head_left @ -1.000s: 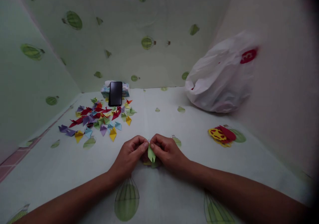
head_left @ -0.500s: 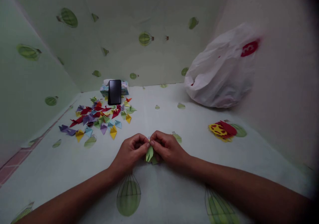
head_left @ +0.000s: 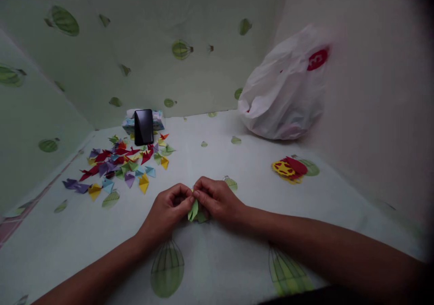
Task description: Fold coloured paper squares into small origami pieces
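Observation:
A small piece of folded green paper is pinched between my two hands, low over the middle of the white surface. My left hand grips its upper end with thumb and index finger. My right hand meets the left at the fingertips and pinches the same piece from the other side. Part of the paper is hidden behind my fingers. More pale green paper shows under my right fingers; whether it belongs to the same piece I cannot tell.
Several folded paper birds in many colours lie scattered at the left. Behind them a black phone leans on a tissue pack. At the right are red and yellow paper cut-outs and a white plastic bag against the wall.
The view has turned slightly right, so everything sits further left in the picture. Both hands keep their pinch on the green paper, with hardly any change in the fingers.

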Demonstrator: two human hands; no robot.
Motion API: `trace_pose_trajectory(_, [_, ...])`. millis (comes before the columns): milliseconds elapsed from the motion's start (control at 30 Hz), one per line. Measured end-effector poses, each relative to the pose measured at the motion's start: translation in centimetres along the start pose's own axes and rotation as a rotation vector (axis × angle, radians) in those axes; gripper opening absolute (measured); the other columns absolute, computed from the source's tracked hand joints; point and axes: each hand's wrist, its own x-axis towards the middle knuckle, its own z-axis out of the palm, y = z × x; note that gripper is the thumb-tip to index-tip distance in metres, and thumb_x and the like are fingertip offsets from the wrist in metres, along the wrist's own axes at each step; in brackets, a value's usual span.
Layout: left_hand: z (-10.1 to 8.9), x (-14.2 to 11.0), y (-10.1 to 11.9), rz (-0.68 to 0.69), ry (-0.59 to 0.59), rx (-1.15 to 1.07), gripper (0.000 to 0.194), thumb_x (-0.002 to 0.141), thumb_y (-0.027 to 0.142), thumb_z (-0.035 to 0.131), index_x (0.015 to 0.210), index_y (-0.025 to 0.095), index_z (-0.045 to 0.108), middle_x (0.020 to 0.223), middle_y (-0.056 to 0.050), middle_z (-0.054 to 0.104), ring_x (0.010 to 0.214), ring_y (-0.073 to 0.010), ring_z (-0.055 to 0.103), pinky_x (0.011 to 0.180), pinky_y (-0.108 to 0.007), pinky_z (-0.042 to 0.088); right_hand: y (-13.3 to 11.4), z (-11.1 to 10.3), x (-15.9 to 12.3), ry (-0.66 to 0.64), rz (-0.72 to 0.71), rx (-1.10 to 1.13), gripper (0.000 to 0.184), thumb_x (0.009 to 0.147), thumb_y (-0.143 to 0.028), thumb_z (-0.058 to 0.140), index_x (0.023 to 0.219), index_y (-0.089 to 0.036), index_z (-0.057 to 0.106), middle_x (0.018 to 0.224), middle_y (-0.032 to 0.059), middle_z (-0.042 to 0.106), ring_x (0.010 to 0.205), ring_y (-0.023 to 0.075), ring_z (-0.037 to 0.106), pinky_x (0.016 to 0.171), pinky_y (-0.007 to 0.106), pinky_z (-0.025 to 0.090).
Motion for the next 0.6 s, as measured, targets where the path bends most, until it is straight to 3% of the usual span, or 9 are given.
trace_pose_trajectory(133, [-0.04,0.04,-0.16,0.015,0.042,0.001,0.021,0.080,0.036,0.065,0.075,0.016,0.061,0.066,0.001,0.057,0.058,-0.0117,0.049,0.055,-0.022,0.039,0.10,-0.05,0.03,-0.043,0.071,0.122,0.023,0.096,-0.029,0.044,0.076,-0.020,0.049,0.057,-0.0047,0.052,0.046,0.0089,0.049,0.049,0.022,0.040])
trace_pose_trajectory(300, [-0.10,0.05,-0.22,0.069,0.109,0.000,0.022,0.079,0.037,0.066,0.076,0.016,0.061,0.068,0.001,0.057,0.060,-0.0118,0.049,0.054,-0.021,0.039,0.33,-0.01,0.09,-0.066,0.106,0.179,0.015,0.091,-0.031,0.053,0.081,-0.020,0.053,0.056,-0.0058,0.051,0.046,0.0096,0.048,0.045,0.021,0.037])
trace_pose_trajectory(600, [0.28,-0.33,0.51,-0.037,0.016,-0.116,0.023,0.081,0.035,0.065,0.094,0.018,0.058,0.063,0.005,0.053,0.055,-0.0112,0.052,0.054,-0.023,0.043,0.47,-0.11,0.13,0.161,-0.110,-0.201,0.012,0.089,-0.020,0.052,0.077,-0.020,0.052,0.060,-0.0048,0.049,0.053,0.0098,0.043,0.054,0.024,0.034])
